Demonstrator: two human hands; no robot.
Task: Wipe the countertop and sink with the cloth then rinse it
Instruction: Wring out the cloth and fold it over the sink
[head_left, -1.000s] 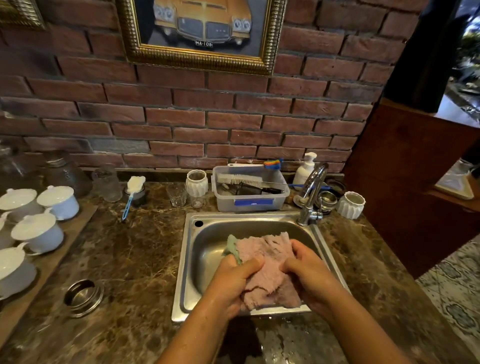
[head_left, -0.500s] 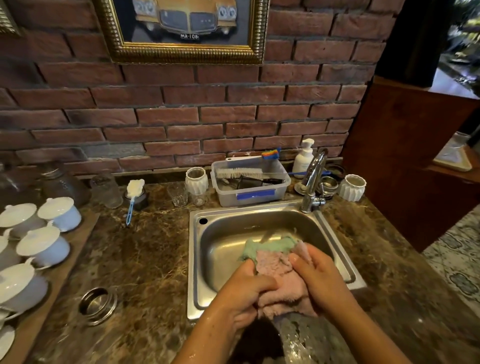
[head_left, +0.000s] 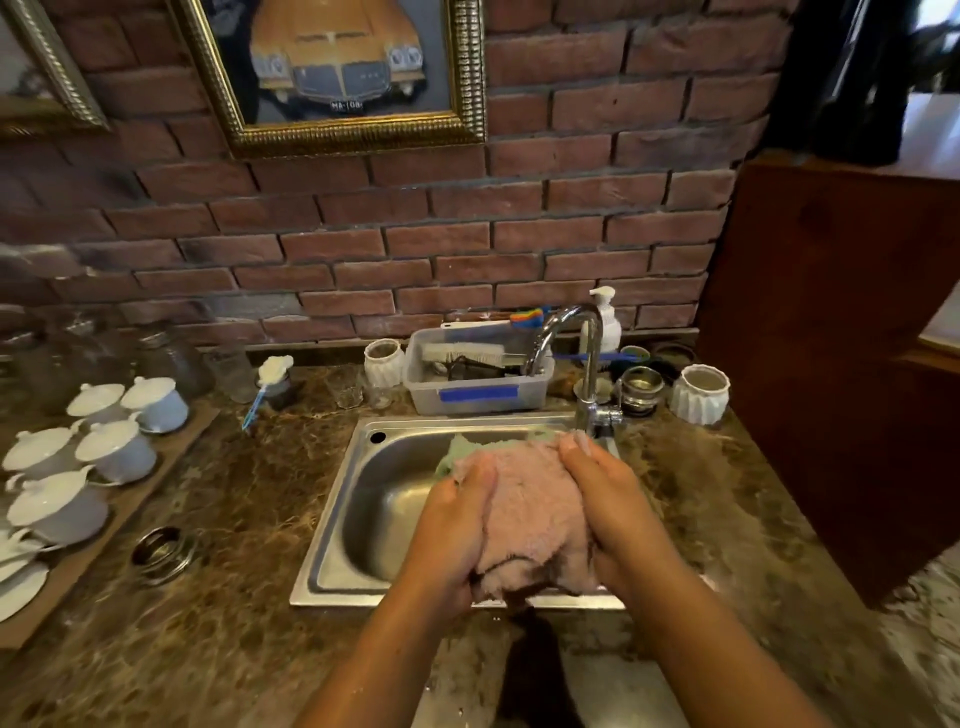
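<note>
Centrally, a pink cloth with a pale green edge at its far side is bunched into a thick wad above the near half of the steel sink. Both bare hands clasp it from opposite sides. The left hand presses against the wad's left flank, its fingers curled over the cloth's upper edge. The right hand presses against the right flank, its fingers lying along the top of the cloth and pointing toward the far rim of the sink. The cloth fills the space between the two palms, and its lower folds hang down over the sink's near rim.

A chrome tap stands at the sink's far right corner, just beyond the right fingertips. Behind the sink, along the far edge of the brown marble table, sit a clear plastic tub with a blue tape strip holding brushes, a white pump bottle, and two white ribbed cups. Toward the table's left edge, white lidded cups stand on a brown board, with a small metal ring lying on the table near them. A brick wall rises behind, bearing a gold-framed picture of a car.
</note>
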